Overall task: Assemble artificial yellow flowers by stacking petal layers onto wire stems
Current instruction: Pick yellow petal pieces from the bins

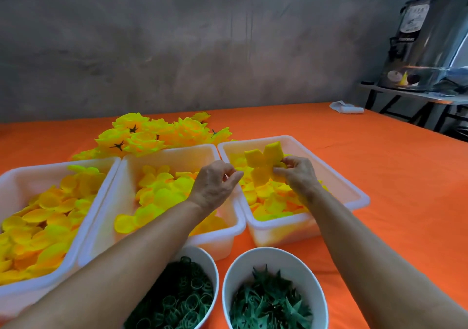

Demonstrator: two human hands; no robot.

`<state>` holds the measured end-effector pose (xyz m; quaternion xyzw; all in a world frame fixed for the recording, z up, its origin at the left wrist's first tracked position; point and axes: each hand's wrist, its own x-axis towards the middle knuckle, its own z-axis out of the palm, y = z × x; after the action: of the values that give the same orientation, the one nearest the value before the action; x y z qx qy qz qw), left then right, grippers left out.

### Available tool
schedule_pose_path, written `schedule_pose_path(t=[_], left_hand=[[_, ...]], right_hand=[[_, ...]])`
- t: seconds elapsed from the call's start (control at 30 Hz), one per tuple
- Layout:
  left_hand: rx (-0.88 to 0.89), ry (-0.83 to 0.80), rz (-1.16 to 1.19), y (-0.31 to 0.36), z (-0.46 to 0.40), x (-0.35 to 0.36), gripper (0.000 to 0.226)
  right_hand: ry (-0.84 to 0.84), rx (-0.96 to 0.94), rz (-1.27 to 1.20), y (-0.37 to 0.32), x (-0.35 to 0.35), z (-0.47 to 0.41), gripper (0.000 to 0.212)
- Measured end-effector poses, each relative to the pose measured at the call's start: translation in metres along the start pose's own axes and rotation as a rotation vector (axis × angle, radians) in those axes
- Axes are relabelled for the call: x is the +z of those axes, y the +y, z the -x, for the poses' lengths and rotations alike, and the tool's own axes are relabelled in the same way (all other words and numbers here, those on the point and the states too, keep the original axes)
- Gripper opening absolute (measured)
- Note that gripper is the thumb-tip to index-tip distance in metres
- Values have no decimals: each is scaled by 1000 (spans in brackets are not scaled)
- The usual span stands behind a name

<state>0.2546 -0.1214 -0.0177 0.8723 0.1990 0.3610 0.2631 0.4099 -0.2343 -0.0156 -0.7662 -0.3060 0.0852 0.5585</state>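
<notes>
- Two white bowls sit nearest the camera: left bowl [202, 265] holds dark green rings, right bowl [291, 260] holds green star-shaped calyx pieces.
- Right hand [298, 174] pinches a yellow petal layer [266, 163] at its right edge, thumb and fingers curled on it, lifted above the right bin [354, 192].
- Left hand [215, 184] hovers just left of the layer, fingers curled toward the thumb; no stem visible in its grip, can't tell if it holds anything small.
- Key relation: the layer lies between the hands, its free left lobes pointing at the left hand, flat face toward the camera.
- Middle bin [200, 151] and left bin [15, 177] hold more petals.
- Finished flowers [149, 136] are piled on the orange worktop [379, 171] behind the bins.
- Likely step: left hand takes or separates the layer.
</notes>
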Motion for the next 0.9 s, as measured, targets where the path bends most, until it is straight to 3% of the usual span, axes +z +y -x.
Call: schedule_pose_path(t=[0.2,0.27,0.37,0.47,0.57,0.67,0.77,0.9], left_hand=[[-2,66,95,-1,1,4,21],[-31,84,117,-1,0,5,28],[-38,77,118,-3,-1,5,35],[-20,61,97,-5,0,5,32],[-15,48,78,-8,1,4,30],[-11,41,66,-9,1,3,27],[-4,42,57,-10,1,3,27],[1,35,44,-11,2,3,26]], right_hand=[[-45,-14,-160,-4,-1,3,5],[-117,-36,-154,-6,1,5,14],[-175,-98,87,-6,3,5,30],[-231,-117,379,-6,4,8,24],[-307,-33,617,-6,4,10,51],[-392,-6,754,-10,-1,9,43],[-391,-13,649,-9,-4,8,35],[-266,-11,262,-2,-8,9,26]])
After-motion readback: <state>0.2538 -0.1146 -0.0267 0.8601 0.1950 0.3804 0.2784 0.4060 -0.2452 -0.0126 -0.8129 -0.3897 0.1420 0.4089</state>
